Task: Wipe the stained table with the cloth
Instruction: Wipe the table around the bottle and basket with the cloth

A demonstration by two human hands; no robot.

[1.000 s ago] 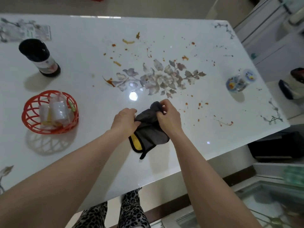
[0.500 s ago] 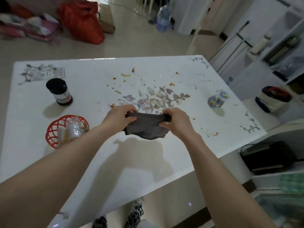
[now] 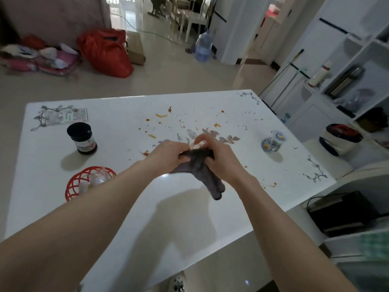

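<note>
A dark grey cloth (image 3: 202, 171) is bunched up in the air above the middle of the white table (image 3: 117, 224). My left hand (image 3: 168, 154) grips its left part and my right hand (image 3: 219, 159) grips its top, with one end of the cloth hanging down toward me. Orange-red stains and crumbs (image 3: 162, 115) are scattered over the far middle of the table around a printed flower pattern (image 3: 227, 138). More smears lie by my left hand (image 3: 145, 153) and near the right front edge (image 3: 271, 185).
A dark jar (image 3: 82, 138) stands at the left, with a red wire basket (image 3: 88, 183) of small packets in front of it. A small patterned plastic cup (image 3: 272, 143) sits at the right. A card (image 3: 67, 116) lies in the far left corner. Shelves stand to the right.
The cloth was lifted off the table, stretched flat between both hands, and is now bunched together with the hands close. The view has tilted up, showing more of the room.
</note>
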